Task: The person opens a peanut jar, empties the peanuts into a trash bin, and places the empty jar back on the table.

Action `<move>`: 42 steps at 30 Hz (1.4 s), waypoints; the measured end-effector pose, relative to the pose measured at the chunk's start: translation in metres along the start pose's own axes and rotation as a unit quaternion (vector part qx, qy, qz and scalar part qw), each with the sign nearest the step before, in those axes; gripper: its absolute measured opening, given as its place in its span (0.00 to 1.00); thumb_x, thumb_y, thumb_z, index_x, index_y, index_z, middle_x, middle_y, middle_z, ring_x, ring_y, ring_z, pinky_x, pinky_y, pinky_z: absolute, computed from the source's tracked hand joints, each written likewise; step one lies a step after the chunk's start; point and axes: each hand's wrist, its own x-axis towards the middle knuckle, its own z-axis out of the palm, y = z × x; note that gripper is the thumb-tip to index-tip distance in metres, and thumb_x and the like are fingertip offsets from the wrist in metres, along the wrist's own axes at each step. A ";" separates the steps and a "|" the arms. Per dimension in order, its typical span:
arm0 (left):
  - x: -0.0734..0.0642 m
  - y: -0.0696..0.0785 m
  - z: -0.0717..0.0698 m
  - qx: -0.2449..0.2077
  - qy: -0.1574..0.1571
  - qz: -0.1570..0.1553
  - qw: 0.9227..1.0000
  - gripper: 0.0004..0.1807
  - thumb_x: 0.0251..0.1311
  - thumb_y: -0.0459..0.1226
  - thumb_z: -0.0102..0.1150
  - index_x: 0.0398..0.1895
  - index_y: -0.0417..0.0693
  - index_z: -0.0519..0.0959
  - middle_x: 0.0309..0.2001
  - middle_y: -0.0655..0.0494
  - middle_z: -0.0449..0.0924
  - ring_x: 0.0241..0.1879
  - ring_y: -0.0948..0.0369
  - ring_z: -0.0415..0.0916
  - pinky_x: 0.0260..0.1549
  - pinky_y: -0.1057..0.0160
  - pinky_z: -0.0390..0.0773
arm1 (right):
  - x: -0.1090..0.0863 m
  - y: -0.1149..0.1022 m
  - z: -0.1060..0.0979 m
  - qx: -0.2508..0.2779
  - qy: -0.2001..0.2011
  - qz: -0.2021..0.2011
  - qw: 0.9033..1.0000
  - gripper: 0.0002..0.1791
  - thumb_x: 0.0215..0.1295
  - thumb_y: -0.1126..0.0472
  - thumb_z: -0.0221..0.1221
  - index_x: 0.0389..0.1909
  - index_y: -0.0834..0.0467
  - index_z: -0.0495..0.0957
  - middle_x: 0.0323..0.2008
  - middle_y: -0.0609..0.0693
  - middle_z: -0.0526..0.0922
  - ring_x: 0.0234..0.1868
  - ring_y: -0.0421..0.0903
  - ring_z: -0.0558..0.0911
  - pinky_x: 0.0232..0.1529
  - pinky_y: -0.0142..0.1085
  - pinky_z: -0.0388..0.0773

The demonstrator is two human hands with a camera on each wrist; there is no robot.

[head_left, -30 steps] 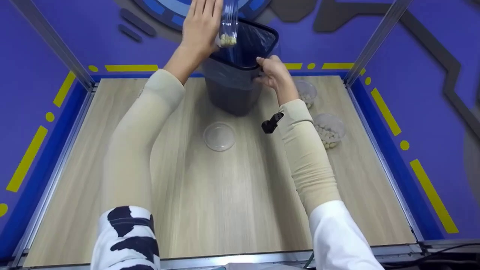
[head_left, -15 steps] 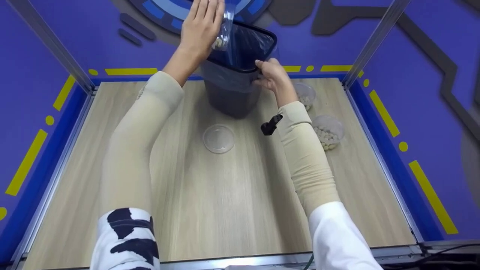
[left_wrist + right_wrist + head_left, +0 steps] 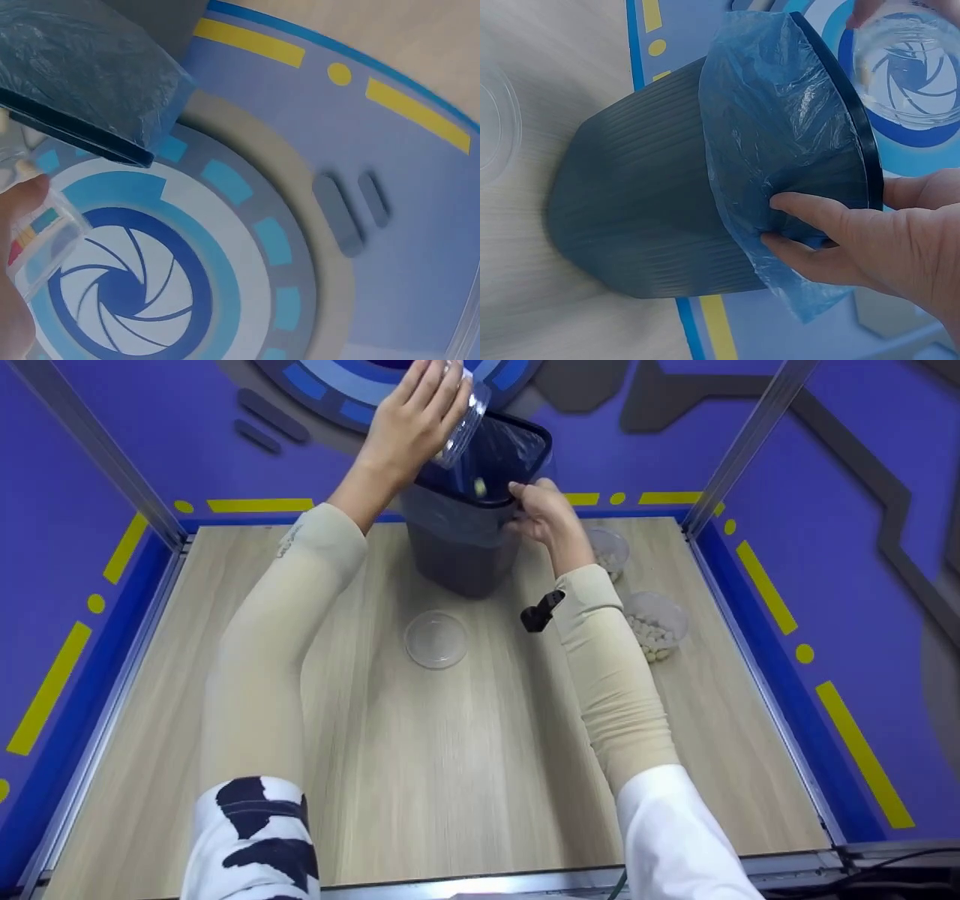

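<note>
My left hand (image 3: pixel 420 427) grips a clear plastic jar (image 3: pixel 470 420) and holds it tipped over the mouth of a dark trash bin (image 3: pixel 457 551). A small pale piece (image 3: pixel 480 487) shows at the bin's opening, below the jar. In the left wrist view, part of the jar (image 3: pixel 56 244) with a coloured label appears beside the thumb (image 3: pixel 15 202). My right hand (image 3: pixel 547 514) holds the bin by its near right rim, thumb and fingers on opposite sides. Thin plastic liner (image 3: pixel 772 112) folds down over the bin's outside, under the right fingertips. The bin's inside is mostly hidden.
A clear round lid (image 3: pixel 436 640) lies on the wooden table (image 3: pixel 450 780) in front of the bin. To the right stand two clear tubs, a nearer tub (image 3: pixel 671 611) and a farther tub (image 3: pixel 611 544), holding small pale pieces. Blue panels (image 3: pixel 247 457) wall in the table.
My left hand has turned the jar from upright-looking to slanted over the bin. Pale pieces seen in the jar's end earlier are largely out of sight; one now shows below. The right hand keeps its grip.
</note>
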 end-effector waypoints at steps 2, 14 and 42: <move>0.000 0.000 0.000 0.009 0.000 0.007 1.000 0.34 0.68 0.32 0.53 0.77 0.45 0.58 0.73 0.48 0.64 0.72 0.53 0.63 0.74 0.58 0.59 | 0.000 -0.001 0.000 -0.001 0.001 -0.003 1.000 0.36 0.80 0.63 0.45 0.81 0.55 0.39 0.78 0.54 0.51 0.77 0.52 0.57 0.74 0.55 0.58; 0.007 0.005 0.008 -0.027 0.096 0.024 0.995 0.25 0.77 0.25 0.35 0.73 0.43 0.66 0.71 0.47 0.70 0.70 0.52 0.68 0.71 0.57 0.66 | 0.003 -0.001 0.001 0.007 0.008 -0.007 1.000 0.37 0.80 0.64 0.45 0.82 0.52 0.38 0.80 0.52 0.47 0.77 0.52 0.57 0.73 0.56 0.58; -0.017 0.017 0.001 -0.193 -0.010 -0.210 0.958 0.38 0.63 0.36 0.59 0.75 0.37 0.61 0.75 0.41 0.63 0.75 0.46 0.59 0.77 0.52 0.51 | 0.004 0.001 -0.002 0.016 0.000 -0.008 1.000 0.35 0.80 0.65 0.45 0.81 0.55 0.41 0.75 0.57 0.54 0.73 0.53 0.64 0.73 0.56 0.61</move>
